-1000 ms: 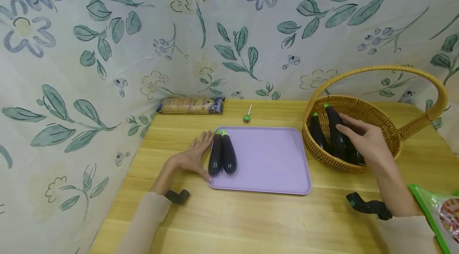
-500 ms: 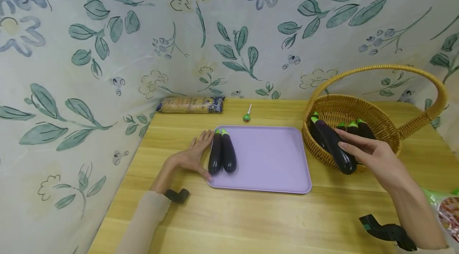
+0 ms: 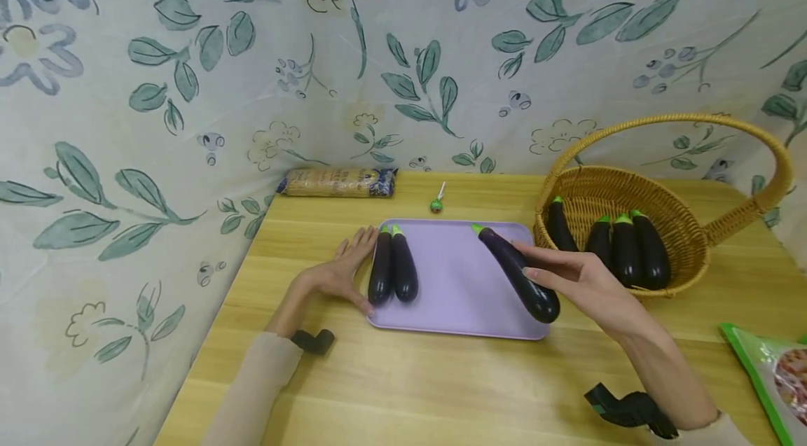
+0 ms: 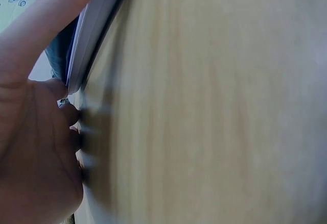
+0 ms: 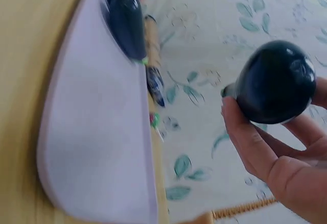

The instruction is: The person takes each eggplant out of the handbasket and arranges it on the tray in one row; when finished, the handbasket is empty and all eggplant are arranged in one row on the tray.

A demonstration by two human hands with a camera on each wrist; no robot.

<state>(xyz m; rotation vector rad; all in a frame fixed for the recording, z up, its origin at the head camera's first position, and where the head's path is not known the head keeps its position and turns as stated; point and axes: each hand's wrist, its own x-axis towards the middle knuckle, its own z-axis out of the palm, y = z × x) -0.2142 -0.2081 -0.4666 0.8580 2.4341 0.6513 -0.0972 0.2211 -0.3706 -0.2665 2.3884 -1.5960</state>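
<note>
The right hand (image 3: pixel 583 281) pinches a dark eggplant (image 3: pixel 518 274) between thumb and fingers, over the right part of the purple tray (image 3: pixel 454 316). In the right wrist view the eggplant (image 5: pixel 278 83) points its round end at the camera, gripped by the right hand (image 5: pixel 286 157). Two eggplants (image 3: pixel 381 267) lie side by side at the tray's left end. The left hand (image 3: pixel 334 276), fingers spread, rests against the tray's left edge; in the left wrist view, the left hand (image 4: pixel 36 132) is beside the tray wall (image 4: pixel 92 30).
A wicker basket (image 3: pixel 684 215) with a tall handle stands at the right, holding several eggplants (image 3: pixel 627 253). Behind the tray lie a long printed package (image 3: pixel 337 183) and a lollipop (image 3: pixel 436 205). A green-edged bag (image 3: pixel 772 376) is at the right edge.
The right hand has lifted an eggplant out of the basket and carried it left over the tray. The left hand has stayed at the tray's left edge.
</note>
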